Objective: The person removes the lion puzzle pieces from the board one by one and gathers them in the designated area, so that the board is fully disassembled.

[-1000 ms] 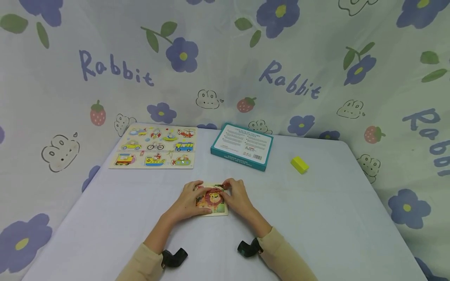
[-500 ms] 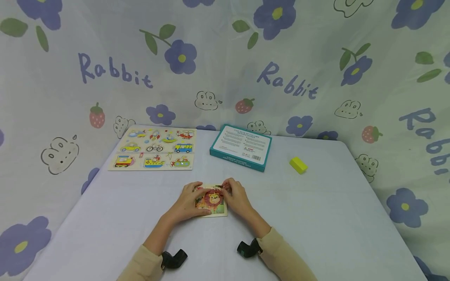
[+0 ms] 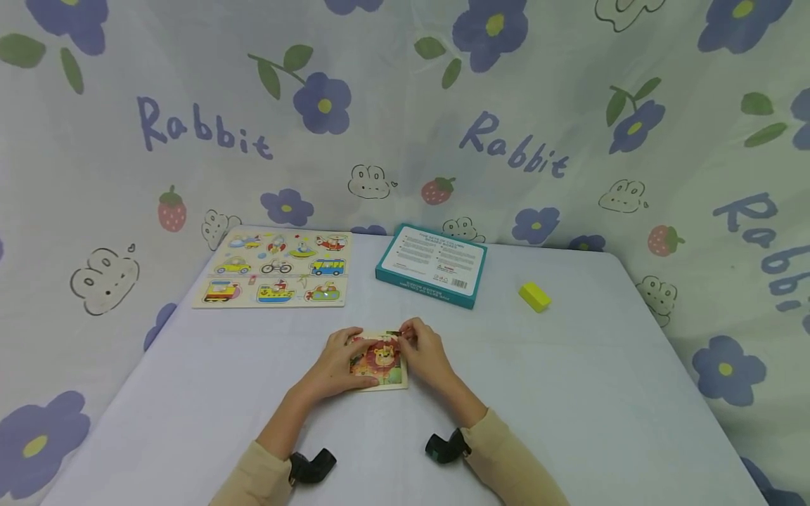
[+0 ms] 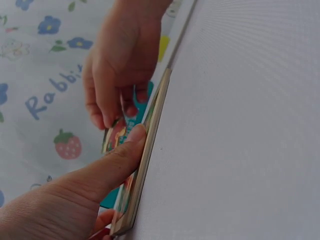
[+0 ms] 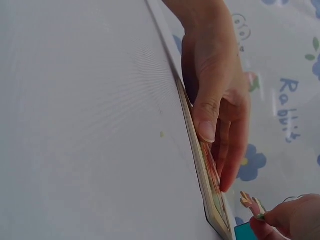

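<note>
Lion puzzle [image 3: 382,357], lying on the white table [image 3: 588,414] right in front of the person, and there's a hand at either side! From nine o'clock the left hand [image 3: 337,362] grips the board, thumb pressing the near edge around six, other fingers bent toward the far side. Over at two o'clock, the right hand [image 3: 427,355] pinches a little puzzle piece [image 5: 256,206] between thumb and fingertips; whether that piece touches the board, I cannot tell. This looks like light, stiff wood: the board likely slides easily on the cloth, so opposite rims are the place to hold it. The piece is thin, probably easy to drop, best taken by its edges. Beyond the puzzle: vehicle board [image 3: 272,270] toward ten, teal box [image 3: 432,263] at one, yellow block [image 3: 534,297] at two.
</note>
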`<state>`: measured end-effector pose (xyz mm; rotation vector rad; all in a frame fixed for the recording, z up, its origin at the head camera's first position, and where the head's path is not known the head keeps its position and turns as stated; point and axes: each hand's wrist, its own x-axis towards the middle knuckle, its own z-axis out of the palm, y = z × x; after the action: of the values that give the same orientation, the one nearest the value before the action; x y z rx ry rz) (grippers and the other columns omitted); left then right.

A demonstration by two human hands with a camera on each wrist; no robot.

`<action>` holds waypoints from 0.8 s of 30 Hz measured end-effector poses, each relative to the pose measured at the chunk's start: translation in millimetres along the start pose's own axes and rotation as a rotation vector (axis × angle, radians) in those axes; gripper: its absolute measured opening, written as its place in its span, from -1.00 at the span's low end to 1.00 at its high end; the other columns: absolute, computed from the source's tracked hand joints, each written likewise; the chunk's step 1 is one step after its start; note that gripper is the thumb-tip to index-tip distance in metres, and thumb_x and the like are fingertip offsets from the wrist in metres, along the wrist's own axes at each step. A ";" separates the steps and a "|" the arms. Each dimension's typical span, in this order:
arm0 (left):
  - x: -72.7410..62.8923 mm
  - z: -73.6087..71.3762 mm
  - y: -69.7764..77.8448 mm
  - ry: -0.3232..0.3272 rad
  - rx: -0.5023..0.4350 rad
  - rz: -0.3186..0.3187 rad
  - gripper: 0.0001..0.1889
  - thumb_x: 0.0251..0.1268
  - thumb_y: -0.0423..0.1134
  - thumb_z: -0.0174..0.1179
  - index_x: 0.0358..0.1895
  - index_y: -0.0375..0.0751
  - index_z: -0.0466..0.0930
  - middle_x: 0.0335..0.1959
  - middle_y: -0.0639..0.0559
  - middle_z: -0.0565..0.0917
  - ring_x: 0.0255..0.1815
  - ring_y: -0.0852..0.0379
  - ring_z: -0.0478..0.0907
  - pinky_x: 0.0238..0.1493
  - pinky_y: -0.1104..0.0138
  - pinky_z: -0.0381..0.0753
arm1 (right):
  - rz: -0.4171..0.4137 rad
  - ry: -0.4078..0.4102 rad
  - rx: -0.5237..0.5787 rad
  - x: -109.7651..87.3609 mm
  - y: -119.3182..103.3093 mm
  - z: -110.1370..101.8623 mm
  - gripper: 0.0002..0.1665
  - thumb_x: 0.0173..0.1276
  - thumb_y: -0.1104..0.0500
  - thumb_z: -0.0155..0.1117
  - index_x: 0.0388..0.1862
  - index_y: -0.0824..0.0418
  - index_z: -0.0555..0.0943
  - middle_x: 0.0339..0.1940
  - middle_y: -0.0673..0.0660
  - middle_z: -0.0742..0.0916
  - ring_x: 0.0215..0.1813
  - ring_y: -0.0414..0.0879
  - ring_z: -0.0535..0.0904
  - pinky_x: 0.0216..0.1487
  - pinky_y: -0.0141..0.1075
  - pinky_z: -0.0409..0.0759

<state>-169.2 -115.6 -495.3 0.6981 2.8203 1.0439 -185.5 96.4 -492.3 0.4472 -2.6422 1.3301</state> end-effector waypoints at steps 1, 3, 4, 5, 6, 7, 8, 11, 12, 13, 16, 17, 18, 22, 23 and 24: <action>0.0 -0.1 0.0 0.001 0.001 0.000 -0.28 -0.20 0.18 0.39 0.16 0.03 0.49 0.26 -0.16 0.23 0.28 -0.19 0.07 0.14 -0.11 0.17 | 0.005 -0.004 0.008 0.5 -0.8 -0.6 -0.87 0.25 0.27 0.20 -0.22 0.18 0.48 -0.40 -0.01 0.60 -0.35 -0.19 0.45 -0.33 -0.36 0.43; -0.1 -0.3 0.3 -0.001 0.005 -0.001 -0.28 -0.20 0.19 0.38 0.16 0.04 0.48 0.26 -0.16 0.23 0.28 -0.18 0.07 0.14 -0.10 0.17 | 0.016 -0.015 0.031 0.7 -2.8 -2.3 -0.87 0.26 0.27 0.19 -0.22 0.18 0.48 -0.40 -0.01 0.60 -0.37 -0.19 0.46 -0.35 -0.37 0.45; -0.2 -0.4 0.4 -0.002 0.006 -0.001 -0.28 -0.19 0.19 0.38 0.16 0.04 0.48 0.26 -0.16 0.23 0.28 -0.18 0.07 0.14 -0.10 0.17 | 0.023 -0.019 0.042 0.9 -3.6 -3.2 -0.87 0.26 0.28 0.19 -0.22 0.18 0.49 -0.41 -0.01 0.60 -0.38 -0.19 0.46 -0.36 -0.37 0.45; -0.2 -0.4 0.5 -0.002 0.008 -0.002 -0.28 -0.19 0.19 0.38 0.16 0.04 0.48 0.26 -0.16 0.23 0.28 -0.18 0.07 0.14 -0.11 0.17 | 0.031 -0.026 0.054 0.8 -4.5 -4.3 -0.87 0.26 0.28 0.18 -0.21 0.18 0.49 -0.41 -0.02 0.60 -0.39 -0.19 0.46 -0.38 -0.38 0.45; -0.2 -0.4 0.4 -0.002 0.007 -0.001 -0.28 -0.19 0.19 0.38 0.16 0.04 0.48 0.26 -0.16 0.23 0.28 -0.18 0.07 0.14 -0.10 0.17 | 0.034 -0.034 0.062 0.6 -5.1 -5.5 -0.87 0.26 0.28 0.18 -0.21 0.18 0.49 -0.41 -0.02 0.60 -0.39 -0.20 0.46 -0.39 -0.38 0.46; -0.2 -0.4 0.2 -0.002 0.008 -0.001 -0.28 -0.19 0.19 0.38 0.16 0.03 0.48 0.26 -0.16 0.23 0.28 -0.18 0.07 0.14 -0.11 0.17 | 0.037 -0.042 0.066 0.5 -5.6 -6.7 -0.87 0.26 0.28 0.17 -0.21 0.18 0.49 -0.41 -0.02 0.60 -0.39 -0.20 0.46 -0.39 -0.39 0.46; -0.1 -0.2 -0.1 -0.002 0.010 -0.001 -0.28 -0.19 0.20 0.37 0.16 0.03 0.48 0.26 -0.16 0.23 0.28 -0.18 0.07 0.14 -0.10 0.17 | 0.044 -0.047 0.069 0.3 -6.1 -8.0 -0.88 0.26 0.28 0.17 -0.21 0.17 0.50 -0.41 -0.02 0.60 -0.40 -0.19 0.46 -0.40 -0.39 0.46; -0.1 0.4 -1.2 -0.001 0.009 -0.004 -0.27 -0.19 0.20 0.38 0.16 0.03 0.48 0.26 -0.16 0.23 0.28 -0.18 0.07 0.14 -0.11 0.16 | 0.057 -0.055 0.069 0.0 -7.5 -12.4 -0.88 0.27 0.28 0.16 -0.21 0.16 0.50 -0.41 -0.03 0.60 -0.40 -0.19 0.45 -0.40 -0.39 0.44; 0.0 0.7 -1.7 -0.001 0.009 -0.006 -0.27 -0.19 0.20 0.38 0.16 0.03 0.48 0.27 -0.15 0.22 0.28 -0.17 0.07 0.14 -0.11 0.16 | 0.060 -0.054 0.070 0.1 -8.0 -14.1 -0.88 0.26 0.28 0.16 -0.21 0.15 0.50 -0.41 -0.03 0.60 -0.40 -0.19 0.45 -0.40 -0.40 0.43; 0.1 0.9 -2.0 -0.001 0.009 -0.009 -0.27 -0.19 0.20 0.37 0.16 0.03 0.48 0.27 -0.15 0.22 0.28 -0.17 0.06 0.14 -0.11 0.16 | 0.058 -0.052 0.068 0.2 -8.8 -16.0 -0.88 0.26 0.28 0.16 -0.21 0.16 0.50 -0.42 -0.03 0.60 -0.40 -0.19 0.45 -0.40 -0.39 0.43; 0.4 1.4 -2.8 -0.001 0.012 -0.009 -0.27 -0.19 0.19 0.38 0.17 0.03 0.48 0.27 -0.14 0.22 0.28 -0.16 0.07 0.14 -0.10 0.16 | 0.049 -0.047 0.068 0.6 -10.2 -21.9 -0.87 0.24 0.30 0.17 -0.23 0.17 0.50 -0.43 -0.02 0.60 -0.41 -0.19 0.44 -0.40 -0.39 0.42; 0.5 1.4 -3.0 0.000 0.015 -0.007 -0.27 -0.18 0.18 0.38 0.17 0.03 0.48 0.26 -0.15 0.22 0.28 -0.16 0.07 0.14 -0.10 0.17 | 0.047 -0.049 0.069 0.6 -10.5 -23.9 -0.87 0.23 0.31 0.18 -0.23 0.17 0.51 -0.43 -0.01 0.60 -0.41 -0.18 0.44 -0.40 -0.39 0.42; 0.6 1.5 -3.0 0.001 0.017 -0.007 -0.28 -0.18 0.18 0.39 0.16 0.03 0.48 0.26 -0.14 0.22 0.27 -0.15 0.07 0.14 -0.09 0.17 | 0.042 -0.053 0.068 0.7 -10.8 -26.0 -0.87 0.23 0.31 0.18 -0.23 0.18 0.51 -0.44 -0.01 0.61 -0.41 -0.18 0.43 -0.41 -0.38 0.41; 0.3 1.7 -3.1 -0.003 0.031 -0.010 -0.28 -0.18 0.17 0.38 0.16 0.00 0.48 0.26 -0.14 0.22 0.27 -0.14 0.07 0.15 -0.08 0.18 | 0.052 -0.066 0.056 0.2 -8.3 -33.7 -0.88 0.23 0.30 0.19 -0.24 0.17 0.51 -0.45 -0.03 0.62 -0.45 -0.17 0.43 -0.43 -0.37 0.41; 0.2 1.8 -3.2 -0.005 0.033 -0.012 -0.28 -0.18 0.18 0.38 0.16 0.00 0.48 0.27 -0.14 0.22 0.27 -0.14 0.07 0.15 -0.07 0.18 | 0.059 -0.065 0.053 -0.1 -7.4 -35.7 -0.88 0.23 0.29 0.19 -0.24 0.16 0.51 -0.46 -0.03 0.62 -0.45 -0.17 0.43 -0.43 -0.36 0.41; 0.1 1.9 -3.3 -0.008 0.034 -0.015 -0.28 -0.17 0.18 0.38 0.16 0.00 0.48 0.27 -0.14 0.22 0.28 -0.14 0.07 0.15 -0.07 0.18 | 0.068 -0.063 0.051 -0.5 -5.9 -37.7 -0.88 0.23 0.28 0.19 -0.25 0.15 0.51 -0.47 -0.04 0.62 -0.46 -0.17 0.42 -0.43 -0.36 0.41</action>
<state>-170.2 -116.5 -498.8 0.6808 2.8381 0.9906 -183.1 123.5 -465.5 0.4159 -2.7027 1.4292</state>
